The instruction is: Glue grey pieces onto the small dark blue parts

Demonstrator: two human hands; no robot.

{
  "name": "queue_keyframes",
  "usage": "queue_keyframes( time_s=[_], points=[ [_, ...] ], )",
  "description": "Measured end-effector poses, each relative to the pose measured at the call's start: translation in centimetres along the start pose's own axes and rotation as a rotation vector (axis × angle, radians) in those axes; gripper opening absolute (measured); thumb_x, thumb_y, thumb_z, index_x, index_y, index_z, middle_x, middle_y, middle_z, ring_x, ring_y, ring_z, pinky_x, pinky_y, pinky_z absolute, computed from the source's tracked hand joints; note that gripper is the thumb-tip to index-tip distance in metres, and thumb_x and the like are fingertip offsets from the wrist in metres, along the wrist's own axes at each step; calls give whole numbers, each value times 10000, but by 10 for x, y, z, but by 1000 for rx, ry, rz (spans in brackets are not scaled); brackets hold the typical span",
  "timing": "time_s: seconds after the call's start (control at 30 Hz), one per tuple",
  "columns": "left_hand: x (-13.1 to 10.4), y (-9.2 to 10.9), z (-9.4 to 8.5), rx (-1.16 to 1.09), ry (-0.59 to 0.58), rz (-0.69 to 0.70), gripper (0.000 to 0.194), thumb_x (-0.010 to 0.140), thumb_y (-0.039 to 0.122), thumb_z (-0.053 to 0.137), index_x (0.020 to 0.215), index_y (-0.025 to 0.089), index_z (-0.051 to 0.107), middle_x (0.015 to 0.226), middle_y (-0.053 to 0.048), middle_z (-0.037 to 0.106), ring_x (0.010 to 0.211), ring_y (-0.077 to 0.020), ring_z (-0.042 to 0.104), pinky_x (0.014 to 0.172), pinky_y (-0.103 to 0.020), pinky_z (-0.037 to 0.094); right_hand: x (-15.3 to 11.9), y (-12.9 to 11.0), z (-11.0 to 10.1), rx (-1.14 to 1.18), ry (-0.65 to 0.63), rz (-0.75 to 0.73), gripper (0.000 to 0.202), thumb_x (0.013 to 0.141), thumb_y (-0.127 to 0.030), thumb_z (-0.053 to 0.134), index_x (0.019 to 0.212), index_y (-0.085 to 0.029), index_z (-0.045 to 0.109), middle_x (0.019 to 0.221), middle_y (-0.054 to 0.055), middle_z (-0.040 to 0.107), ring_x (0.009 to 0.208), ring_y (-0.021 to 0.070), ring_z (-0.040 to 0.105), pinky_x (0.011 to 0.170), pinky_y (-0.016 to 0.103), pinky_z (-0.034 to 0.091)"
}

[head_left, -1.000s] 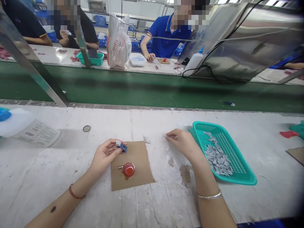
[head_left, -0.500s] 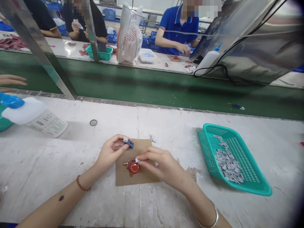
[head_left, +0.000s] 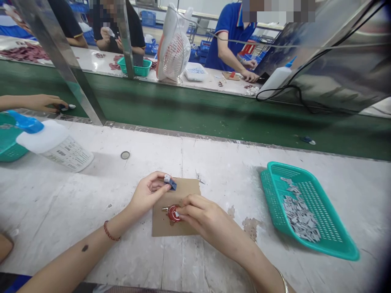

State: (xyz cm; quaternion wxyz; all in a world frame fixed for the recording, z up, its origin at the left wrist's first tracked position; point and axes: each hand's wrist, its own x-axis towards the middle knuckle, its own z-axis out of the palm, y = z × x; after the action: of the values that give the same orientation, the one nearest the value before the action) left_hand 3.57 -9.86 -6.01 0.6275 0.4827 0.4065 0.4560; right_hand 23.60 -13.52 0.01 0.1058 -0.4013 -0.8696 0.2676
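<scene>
Between the thumb and fingers of my left hand (head_left: pixel 151 189) is a small dark blue piece (head_left: pixel 171 184) with a pale grey-white end. My right hand (head_left: pixel 201 213) pinches a small light grey piece (head_left: pixel 177 213) at the red cap-like dish (head_left: pixel 174 206). Whether the grey piece touches the wet-looking inside of the dish I cannot tell. The dish rests on a square of brown cardboard (head_left: pixel 161 228), with a brownish stain around it. To the right, a green plastic basket (head_left: pixel 332 240) holds many loose grey pieces (head_left: pixel 301 217).
A white bottle with a blue top (head_left: pixel 65 148) stands at left, near a bottle cap (head_left: pixel 125 155). Beyond the white table runs a green belt (head_left: pixel 183 110) carrying a small dark piece (head_left: pixel 307 140). A co-worker's hand (head_left: pixel 45 102) reaches over it. A metal post (head_left: pixel 70 69) rises at left.
My right hand has lowered the grey piece to the red dish. My left hand keeps its hold on the blue piece. At left, the co-worker's hand has reached farther over the belt.
</scene>
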Motion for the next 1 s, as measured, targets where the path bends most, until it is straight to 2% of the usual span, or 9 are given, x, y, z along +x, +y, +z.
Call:
queue_keyframes(
  time_s=[0.17,0.3,0.7,0.83,1.0],
  points=[
    [0,1,0,4,8,-3,184,821,275,687,950,168,612,998,-79,723,855,-171,677,800,-288,510,1,5,-5,108,38,15,178,941,-137,545,968,-191,713,912,46,642,832,158,621,741,275,507],
    [-1,2,1,11,11,-14,183,816,276,686,944,167,614,1016,-82,713,850,-172,675,799,-294,512,2,12,-10,200,91,92,144,927,-150,577,972,-179,711,913,50,663,813,155,624,723,279,494],
    [0,2,1,27,6,-18,186,812,267,671,947,164,596,1017,-84,704,852,-177,676,805,-303,513,7,20,-9,315,49,129,132,901,-170,602,938,-209,723,907,29,700,809,154,639,736,288,498],
    [-2,3,2,58,-4,-26,171,831,267,651,953,165,587,1039,-94,703,879,-188,683,823,-311,514,9,28,-10,404,142,204,119,879,-217,629,931,-226,737,923,35,716,826,169,655,716,294,506],
    [-6,3,3,150,-43,-14,141,858,252,621,966,169,586,980,-81,721,912,-206,698,822,-308,528,18,28,-5,556,361,244,110,846,-272,657,890,-216,740,922,61,726,862,203,667,774,345,530]
  ],
)
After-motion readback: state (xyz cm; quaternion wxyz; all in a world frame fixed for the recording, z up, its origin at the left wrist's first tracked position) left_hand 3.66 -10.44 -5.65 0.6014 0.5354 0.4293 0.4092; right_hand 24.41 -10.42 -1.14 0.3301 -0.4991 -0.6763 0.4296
